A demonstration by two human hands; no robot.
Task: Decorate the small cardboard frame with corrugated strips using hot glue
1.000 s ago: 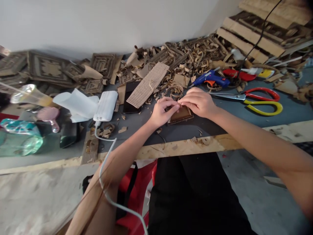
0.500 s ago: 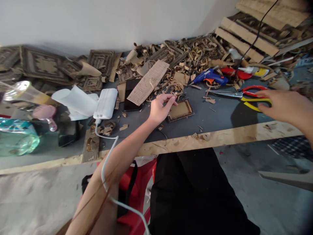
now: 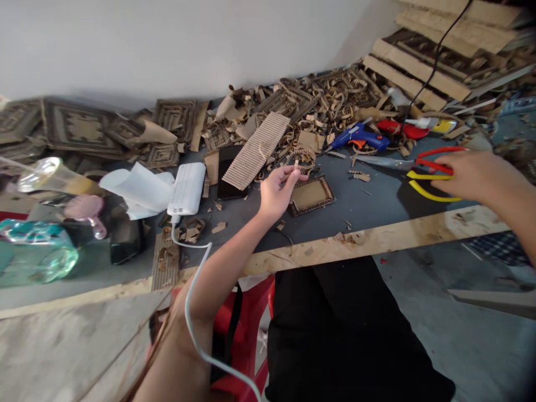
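My left hand [image 3: 277, 188] is raised a little above the grey table, fingers curled round a small strip of cardboard [image 3: 298, 166]. Just right of it lies a small square cardboard frame [image 3: 312, 194] flat on the table. My right hand [image 3: 469, 176] has closed on the red and yellow handles of the large scissors [image 3: 422, 167] at the right; the blades point left along the table.
A blue glue gun [image 3: 360, 136] lies behind the scissors, amid a heap of cardboard scraps [image 3: 318, 106]. A corrugated cardboard strip [image 3: 256, 149] rests on a black phone [image 3: 228, 167]. A white power bank [image 3: 187, 188] with a cable, white paper and bottles are at left.
My right hand left the cardboard frame, swung right and took hold of the scissors' handles. My left hand lifted off the frame with a small cardboard strip.
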